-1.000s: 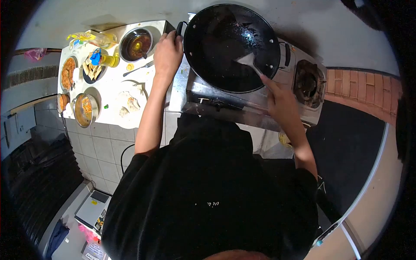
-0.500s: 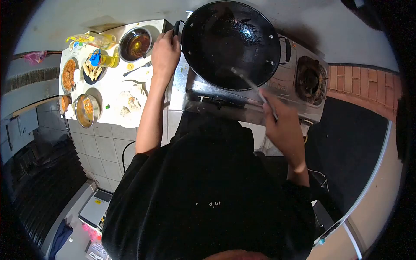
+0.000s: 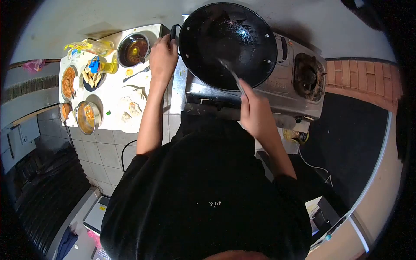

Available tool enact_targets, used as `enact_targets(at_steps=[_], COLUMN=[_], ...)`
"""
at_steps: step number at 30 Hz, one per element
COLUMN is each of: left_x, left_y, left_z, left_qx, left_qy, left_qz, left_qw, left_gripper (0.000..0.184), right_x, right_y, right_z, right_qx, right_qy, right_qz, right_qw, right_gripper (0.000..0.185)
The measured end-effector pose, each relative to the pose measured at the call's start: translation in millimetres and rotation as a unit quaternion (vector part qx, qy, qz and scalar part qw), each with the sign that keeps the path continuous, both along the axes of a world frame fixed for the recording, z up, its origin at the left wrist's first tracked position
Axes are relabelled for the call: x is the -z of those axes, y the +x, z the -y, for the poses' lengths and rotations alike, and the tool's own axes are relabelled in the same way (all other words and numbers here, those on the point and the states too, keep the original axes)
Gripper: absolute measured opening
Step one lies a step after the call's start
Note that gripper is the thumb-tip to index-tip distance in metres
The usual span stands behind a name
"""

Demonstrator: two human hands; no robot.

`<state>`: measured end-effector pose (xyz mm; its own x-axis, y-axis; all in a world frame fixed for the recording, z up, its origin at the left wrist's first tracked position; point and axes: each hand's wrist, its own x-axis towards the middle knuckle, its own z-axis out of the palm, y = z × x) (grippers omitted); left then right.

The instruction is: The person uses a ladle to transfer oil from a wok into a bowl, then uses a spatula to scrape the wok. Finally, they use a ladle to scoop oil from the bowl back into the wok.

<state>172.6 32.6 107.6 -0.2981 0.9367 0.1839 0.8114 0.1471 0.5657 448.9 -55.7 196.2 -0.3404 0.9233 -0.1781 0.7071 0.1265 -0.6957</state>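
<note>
A large black wok (image 3: 216, 52) with a wet, shiny inner surface sits over the left side of the metal gas stove (image 3: 277, 82). The fingers of my left hand (image 3: 163, 56) are closed at the wok's left handle (image 3: 173, 32). My right hand (image 3: 256, 110) grips a metal spatula (image 3: 234, 74), whose handle crosses the wok's near rim. The spatula's blade is inside the wok, tilted and seen nearly edge-on, left of the wok's middle.
On the white table (image 3: 115, 86) at left stand a dark bowl of liquid (image 3: 133, 50), a blue-capped bottle (image 3: 104, 66), a pan with food (image 3: 87, 117) and a plate of orange food (image 3: 68, 82). An unused burner (image 3: 308, 78) lies right of the wok.
My right hand has moved left and toward my body with the spatula, whose blade has shifted left and turned edge-on. My left hand has stayed at the handle.
</note>
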Motion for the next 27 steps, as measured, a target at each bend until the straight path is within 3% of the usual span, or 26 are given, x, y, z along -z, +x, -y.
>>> enact_targets(at_steps=[4, 6, 9, 12, 16, 18, 22, 27], left_x=[2, 4, 3, 1, -1, 0, 0, -3], left_y=[-2, -1, -1, 0, -2, -2, 0, -1], left_z=[-3, -2, 0, 1, 1, 0, 2, 1], left_qx=[0.002, -0.003, -0.008, -0.001, 0.001, 0.003, 0.008, 0.01], left_qy=[-0.007, -0.002, 0.001, -0.007, -0.014, -0.002, 0.001, -0.021], left_qz=[0.01, 0.01, 0.008, 0.012, 0.018, 0.017, 0.01, 0.009], left_qw=[1.0, 1.0, 1.0, 1.0, 1.0, 1.0, 1.0, 1.0], left_gripper=[0.029, 0.029, 0.03, 0.03, 0.03, 0.03, 0.03, 0.03], right_x=[-13, -35, -16, 12, -20, -20, 30, -13], right_y=[-1, 5, -6, -26, -17, -20, -29, 23], right_z=[-8, 2, 9, -12, 7, 15, -1, 12], right_qx=[0.043, 0.061, 0.006, 0.042, 0.034, 0.022, 0.06, 0.025], right_qy=[0.033, -0.045, 0.002, 0.03, 0.017, 0.014, 0.051, 0.113], right_qz=[0.035, -0.005, 0.037, 0.019, -0.035, 0.002, 0.034, 0.02], right_qw=[0.998, 0.997, 0.999, 0.998, 0.999, 1.0, 0.996, 0.993], right_gripper=[0.038, 0.039, 0.038, 0.039, 0.042, 0.042, 0.041, 0.038])
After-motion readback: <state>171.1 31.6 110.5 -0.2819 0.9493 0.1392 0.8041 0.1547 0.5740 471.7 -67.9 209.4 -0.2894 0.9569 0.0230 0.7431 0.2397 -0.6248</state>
